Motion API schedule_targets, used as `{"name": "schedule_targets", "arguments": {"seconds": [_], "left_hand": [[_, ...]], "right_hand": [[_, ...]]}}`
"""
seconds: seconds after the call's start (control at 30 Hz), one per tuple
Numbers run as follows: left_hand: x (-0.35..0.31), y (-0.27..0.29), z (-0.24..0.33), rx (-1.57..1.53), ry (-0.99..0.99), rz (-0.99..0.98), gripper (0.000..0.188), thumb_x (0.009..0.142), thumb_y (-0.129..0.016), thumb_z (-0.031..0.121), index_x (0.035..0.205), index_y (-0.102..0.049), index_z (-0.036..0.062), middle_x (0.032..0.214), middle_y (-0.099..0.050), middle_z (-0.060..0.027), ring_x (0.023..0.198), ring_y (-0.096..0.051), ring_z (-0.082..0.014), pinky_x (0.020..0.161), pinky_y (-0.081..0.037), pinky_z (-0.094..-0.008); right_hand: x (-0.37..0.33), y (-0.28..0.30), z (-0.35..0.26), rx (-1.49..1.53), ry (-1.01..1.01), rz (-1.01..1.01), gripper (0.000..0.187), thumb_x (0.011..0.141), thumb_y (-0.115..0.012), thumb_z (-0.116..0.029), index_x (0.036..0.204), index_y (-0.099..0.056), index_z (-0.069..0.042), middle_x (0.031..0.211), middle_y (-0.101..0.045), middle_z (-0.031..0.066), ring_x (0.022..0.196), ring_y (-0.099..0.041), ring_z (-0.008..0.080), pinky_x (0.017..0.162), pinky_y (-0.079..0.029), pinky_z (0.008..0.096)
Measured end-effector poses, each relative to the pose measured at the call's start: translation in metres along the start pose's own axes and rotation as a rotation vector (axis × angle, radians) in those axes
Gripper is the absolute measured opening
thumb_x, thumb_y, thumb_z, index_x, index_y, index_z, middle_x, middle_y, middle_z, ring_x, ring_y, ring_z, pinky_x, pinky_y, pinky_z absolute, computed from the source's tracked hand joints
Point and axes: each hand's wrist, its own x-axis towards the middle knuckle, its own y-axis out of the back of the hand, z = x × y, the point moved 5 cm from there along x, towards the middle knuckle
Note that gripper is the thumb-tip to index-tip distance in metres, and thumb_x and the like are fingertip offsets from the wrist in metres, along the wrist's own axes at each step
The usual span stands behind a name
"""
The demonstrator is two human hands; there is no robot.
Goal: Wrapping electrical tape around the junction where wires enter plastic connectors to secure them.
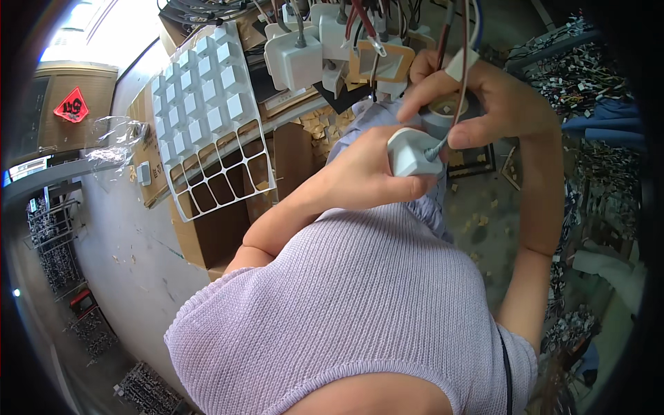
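Note:
My left hand is closed around a white plastic housing, thumb along its lower side. A grey ribbed boot on the housing points to the right, and a thin brown cable runs up from it. My right hand curls above it, with the thumb against the cable near the boot. Behind the right fingers is a round grey thing with a tan centre, partly hidden. A white tab or connector sits by the right knuckles among hanging wires.
Several similar white housings hang by their cables at the top. A white grid tray with pale square blocks leans over a cardboard box at left. Tan scraps lie beyond my left arm. Bundled wires fill the right side.

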Motion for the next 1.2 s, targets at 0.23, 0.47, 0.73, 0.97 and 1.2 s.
{"name": "schedule_targets", "arguments": {"seconds": [0.23,0.47,0.73,0.97,1.2], "left_hand": [[0.012,0.020,-0.007,0.421,-0.067,0.439,0.035,0.070,-0.068,0.014,0.102,-0.063,0.0007,0.094,-0.065,-0.0167,0.082,-0.065,-0.0335,0.071,-0.052,-0.0375],[0.018,0.013,-0.016,0.409,-0.090,0.411,0.026,0.070,-0.067,0.016,0.086,-0.061,-0.0029,0.082,-0.063,-0.0194,0.072,-0.062,-0.0354,0.065,-0.049,-0.0405],[0.016,0.008,-0.004,0.349,-0.099,0.359,0.033,0.070,-0.067,0.014,0.097,-0.058,-0.0027,0.081,-0.063,-0.0182,0.076,-0.064,-0.0334,0.069,-0.051,-0.0379],[0.009,0.019,-0.003,0.306,-0.048,0.286,0.029,0.071,-0.066,0.014,0.091,-0.057,-0.0047,0.071,-0.061,-0.0100,0.059,-0.060,-0.0186,0.055,-0.048,-0.0301],[0.005,0.008,-0.005,-0.254,0.020,-0.047,0.035,0.075,-0.066,0.021,0.101,-0.062,-0.0020,0.077,-0.062,-0.0058,0.064,-0.060,-0.0124,0.056,-0.048,-0.0252]], "right_hand": [[-0.022,-0.007,0.004,-0.109,-0.142,0.321,0.032,0.081,-0.067,-0.027,0.102,-0.065,-0.003,0.107,-0.057,0.0053,0.102,-0.053,0.0160,0.092,-0.039,0.0289],[-0.027,-0.041,-0.005,-0.089,-0.147,0.852,0.033,0.077,-0.072,-0.018,0.104,-0.062,-0.003,0.114,-0.055,0.0126,0.108,-0.053,0.0204,0.093,-0.040,0.0330],[-0.021,-0.035,-0.005,-0.788,-0.017,1.265,0.051,0.063,-0.082,-0.021,0.105,-0.056,-0.007,0.105,-0.046,0.0114,0.097,-0.048,0.0270,0.080,-0.043,0.0382],[-0.017,-0.038,-0.014,-0.298,0.130,0.971,0.045,0.066,-0.082,-0.012,0.102,-0.056,-0.004,0.096,-0.059,0.0112,0.089,-0.057,0.0213,0.077,-0.047,0.0317],[-0.002,-0.023,0.006,0.300,0.240,0.370,0.029,0.083,-0.070,-0.018,0.106,-0.060,-0.003,0.100,-0.060,0.0029,0.087,-0.057,0.0087,0.076,-0.047,0.0215]]}}
